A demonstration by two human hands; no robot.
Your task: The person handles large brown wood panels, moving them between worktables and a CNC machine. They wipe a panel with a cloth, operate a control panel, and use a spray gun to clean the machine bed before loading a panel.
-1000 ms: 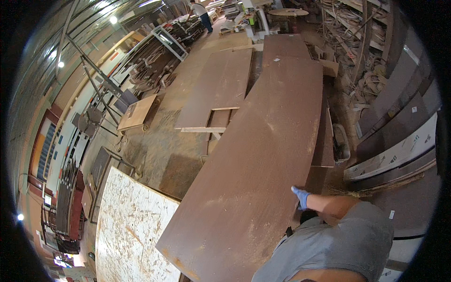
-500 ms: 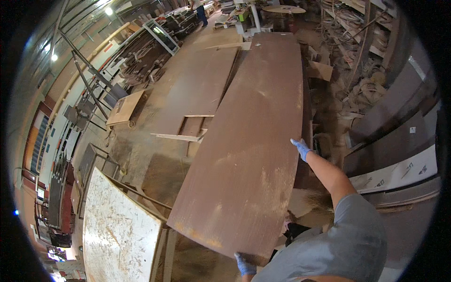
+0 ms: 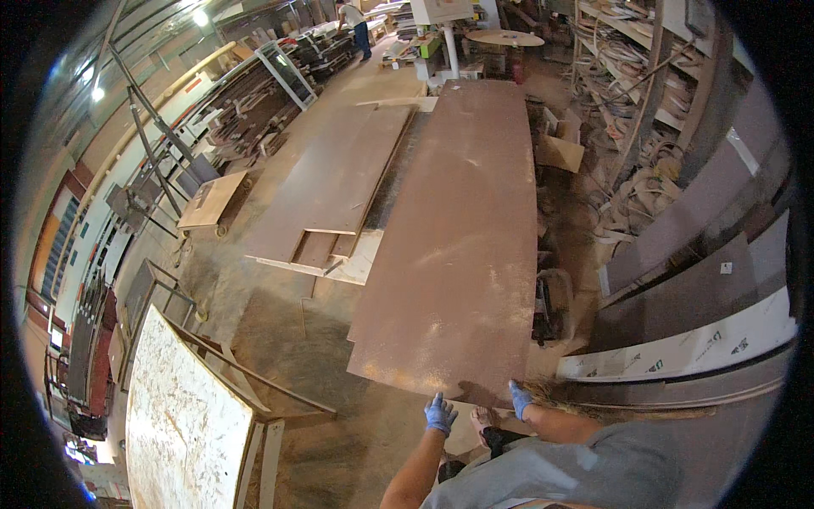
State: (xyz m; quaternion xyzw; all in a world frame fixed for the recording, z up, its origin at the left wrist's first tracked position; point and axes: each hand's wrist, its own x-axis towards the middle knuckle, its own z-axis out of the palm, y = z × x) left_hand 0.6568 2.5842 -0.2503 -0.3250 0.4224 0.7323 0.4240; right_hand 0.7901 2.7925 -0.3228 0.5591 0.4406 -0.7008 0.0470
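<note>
A long brown wood panel (image 3: 449,254) stretches away in front of me, its near end scuffed and dusty. The edge of another brown sheet (image 3: 351,332) peeks out under its left side. My left hand (image 3: 440,416), in a blue glove, is at the panel's near edge with fingers spread and nothing held. At the near right corner, my right hand (image 3: 522,400), gloved the same way, is closed on the panel's edge; part of its fingers is hidden.
Left of the panel lies another brown board (image 3: 339,182) with a rectangular cutout. A worn white board (image 3: 191,416) stands near left on a frame. Sheets (image 3: 678,343) lean at right beside a loaded rack (image 3: 644,85). Far back, a person (image 3: 354,30) stands.
My right hand has come back from the panel's right side to its near corner. The left hand has let go of the edge and spread its fingers. The panel's near end has shifted right.
</note>
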